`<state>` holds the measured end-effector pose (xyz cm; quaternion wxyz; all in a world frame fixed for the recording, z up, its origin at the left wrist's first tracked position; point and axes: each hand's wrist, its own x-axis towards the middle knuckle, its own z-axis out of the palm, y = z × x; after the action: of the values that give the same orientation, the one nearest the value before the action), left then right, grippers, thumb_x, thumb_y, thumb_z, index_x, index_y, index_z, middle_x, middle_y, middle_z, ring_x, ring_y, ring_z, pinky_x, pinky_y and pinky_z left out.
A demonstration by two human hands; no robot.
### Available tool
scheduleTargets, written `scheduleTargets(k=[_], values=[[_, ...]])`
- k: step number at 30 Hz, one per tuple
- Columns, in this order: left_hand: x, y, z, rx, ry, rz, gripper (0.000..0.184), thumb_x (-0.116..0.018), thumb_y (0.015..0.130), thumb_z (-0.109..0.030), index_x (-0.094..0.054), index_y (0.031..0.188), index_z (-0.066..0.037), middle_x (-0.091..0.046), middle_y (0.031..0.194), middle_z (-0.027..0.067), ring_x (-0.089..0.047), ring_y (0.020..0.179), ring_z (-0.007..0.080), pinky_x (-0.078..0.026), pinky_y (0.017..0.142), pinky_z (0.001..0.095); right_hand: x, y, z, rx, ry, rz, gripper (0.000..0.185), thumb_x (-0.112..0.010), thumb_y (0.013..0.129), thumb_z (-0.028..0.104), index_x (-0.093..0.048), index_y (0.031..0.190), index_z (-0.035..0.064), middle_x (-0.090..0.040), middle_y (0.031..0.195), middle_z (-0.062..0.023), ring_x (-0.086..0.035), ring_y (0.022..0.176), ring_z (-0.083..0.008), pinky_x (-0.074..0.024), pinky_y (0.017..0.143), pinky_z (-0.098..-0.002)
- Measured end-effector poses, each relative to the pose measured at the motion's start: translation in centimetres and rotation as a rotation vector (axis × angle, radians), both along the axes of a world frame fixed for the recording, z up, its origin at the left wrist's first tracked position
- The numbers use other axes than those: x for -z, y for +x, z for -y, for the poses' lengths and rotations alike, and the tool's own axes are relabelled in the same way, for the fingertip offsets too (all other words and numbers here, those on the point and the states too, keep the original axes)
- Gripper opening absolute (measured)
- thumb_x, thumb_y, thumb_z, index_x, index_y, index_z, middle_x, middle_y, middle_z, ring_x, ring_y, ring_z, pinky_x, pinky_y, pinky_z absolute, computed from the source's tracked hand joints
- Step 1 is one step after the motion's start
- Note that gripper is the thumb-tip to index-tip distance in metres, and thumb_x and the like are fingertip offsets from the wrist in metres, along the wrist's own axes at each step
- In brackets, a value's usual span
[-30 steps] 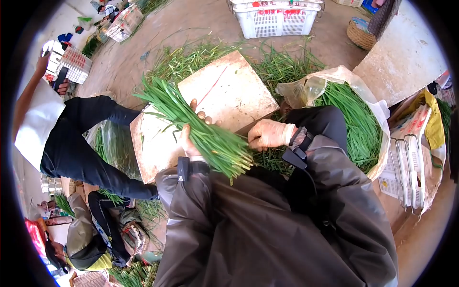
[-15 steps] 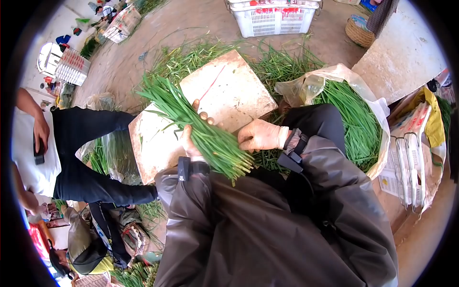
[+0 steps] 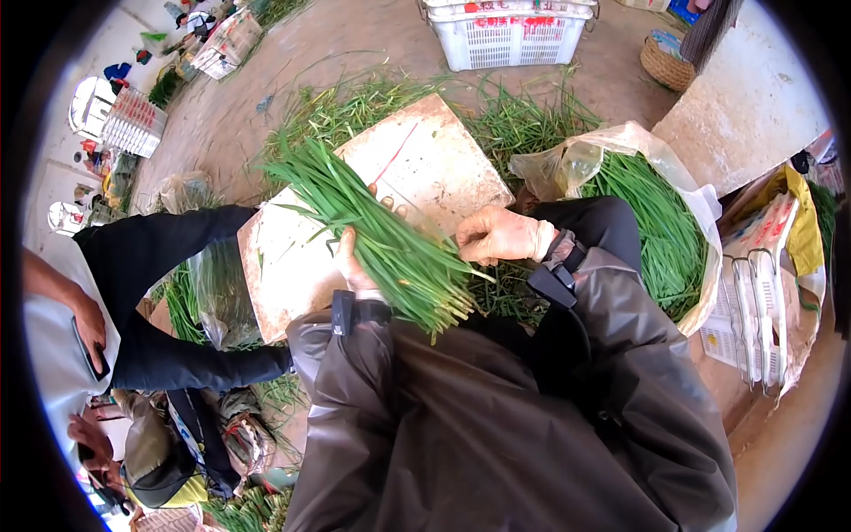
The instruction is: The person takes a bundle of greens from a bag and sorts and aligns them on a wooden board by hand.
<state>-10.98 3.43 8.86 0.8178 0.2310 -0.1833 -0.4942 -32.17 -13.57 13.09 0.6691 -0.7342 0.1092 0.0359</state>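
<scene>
A thick bunch of garlic chives lies slantwise across my left hand, pale cut ends toward my lap and leaf tips up and left. My left hand is wrapped round the bunch from below, with several fingertips showing on its far side. Just right of the stalk ends is my right hand, in a thin glove, its fingers pinched together. A thin stalk shows by its fingertips, but what they hold I cannot make out. Under the bunch is a pale board with a thin red strip on it.
An open plastic sack of chives stands by my right knee. Loose leaves litter the floor behind the board. A white crate is farther back. On the left, a person stands close, holding a phone. More crates lean at right.
My right hand has moved slightly right, away from the stalk ends. The bunch in my left hand has barely shifted. The person at left has moved an arm and the phone lower.
</scene>
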Motion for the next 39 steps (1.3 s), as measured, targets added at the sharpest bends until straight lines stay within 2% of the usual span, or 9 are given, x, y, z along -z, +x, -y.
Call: scheduleTargets(k=[9,12,17,28,30,33,36,37,39], values=[[1.4,-0.2,-0.3,-0.023,0.043,0.010,0.084,-0.069,0.092,-0.048,-0.037,0.160,-0.008,-0.060,0.136,0.0102,-0.057,0.131,0.0321,-0.053,0.106,0.0532,1.2,0.1,-1.0,-0.036,0.151,0.029,0.013,-0.071,0.094,0.013,-0.066,0.086,0.0040,-0.060,0.068,0.0020,-0.056,0.061,-0.0067,-0.0459,0.058,-0.0259],[1.0,0.0,-0.1,-0.081,0.146,0.107,0.081,-0.071,0.087,-0.035,-0.043,0.158,-0.007,-0.065,0.133,0.0152,-0.065,0.117,0.0335,-0.055,0.101,0.0520,1.2,0.5,-2.1,-0.113,0.161,-0.005,0.012,-0.071,0.095,0.013,-0.067,0.089,0.0035,-0.061,0.069,0.0014,-0.056,0.062,-0.0072,-0.0464,0.059,-0.0258],[0.1,-0.6,0.1,-0.055,0.118,0.004,0.088,-0.077,0.084,-0.027,-0.035,0.160,-0.009,-0.051,0.087,-0.0009,-0.054,0.079,0.0164,-0.054,0.075,0.0393,2.6,0.4,-1.1,-0.214,-0.042,0.092,0.015,-0.076,0.088,0.009,-0.070,0.099,0.0016,-0.071,0.083,-0.0003,-0.065,0.078,-0.0087,-0.0535,0.073,-0.0276],[0.9,-0.4,-0.1,-0.067,0.072,-0.005,0.076,-0.072,0.090,-0.027,-0.040,0.157,-0.009,-0.051,0.090,-0.0015,-0.051,0.080,0.0139,-0.051,0.077,0.0357,1.6,0.8,-2.3,-0.073,-0.219,0.123,0.030,-0.073,0.079,0.005,-0.067,0.109,0.0033,-0.065,0.075,-0.0021,-0.060,0.069,-0.0116,-0.0495,0.065,-0.0315],[1.0,-0.2,-0.2,-0.049,0.079,0.047,0.075,-0.072,0.093,-0.030,-0.039,0.158,-0.011,-0.052,0.094,-0.0026,-0.052,0.084,0.0130,-0.053,0.087,0.0385,2.6,1.1,-2.1,-0.059,-0.306,0.155,0.025,-0.076,0.085,0.017,-0.069,0.105,0.0039,-0.071,0.081,-0.0109,-0.069,0.076,-0.0218,-0.0547,0.074,-0.0351],[0.6,-0.5,-0.1,-0.103,0.104,-0.021,0.077,-0.073,0.088,-0.028,-0.043,0.155,-0.006,-0.053,0.088,0.0015,-0.053,0.079,0.0166,-0.052,0.076,0.0354,3.3,1.2,-1.8,0.022,-0.350,0.197,0.017,-0.074,0.087,0.016,-0.071,0.099,0.0037,-0.075,0.089,-0.0136,-0.074,0.085,-0.0258,-0.0568,0.080,-0.0360],[0.2,-0.7,-0.2,-0.116,0.088,-0.080,0.078,-0.074,0.087,-0.027,-0.043,0.155,-0.005,-0.057,0.090,0.0029,-0.058,0.081,0.0185,-0.055,0.076,0.0374,2.4,0.7,-0.8,0.190,-0.412,0.309,0.011,-0.075,0.091,0.014,-0.073,0.096,0.0047,-0.074,0.084,-0.0086,-0.069,0.077,-0.0154,-0.0549,0.074,-0.0321],[0.7,-0.3,-0.3,-0.102,0.092,-0.075,0.078,-0.074,0.086,-0.026,-0.043,0.155,-0.005,-0.059,0.092,0.0038,-0.060,0.082,0.0196,-0.056,0.076,0.0383,2.7,0.7,-0.5,0.259,-0.341,0.296,0.010,-0.074,0.090,0.014,-0.072,0.096,0.0055,-0.072,0.084,-0.0089,-0.069,0.079,-0.0206,-0.0554,0.077,-0.0346],[1.5,0.6,-0.6,-0.073,0.098,-0.064,0.079,-0.075,0.086,-0.025,-0.043,0.155,-0.005,-0.063,0.095,0.0057,-0.064,0.085,0.0219,-0.058,0.077,0.0400,2.4,0.5,0.5,0.376,-0.139,0.302,0.010,-0.076,0.089,0.012,-0.072,0.095,0.0046,-0.071,0.083,-0.0028,-0.065,0.079,-0.0133,-0.0535,0.075,-0.0307]])
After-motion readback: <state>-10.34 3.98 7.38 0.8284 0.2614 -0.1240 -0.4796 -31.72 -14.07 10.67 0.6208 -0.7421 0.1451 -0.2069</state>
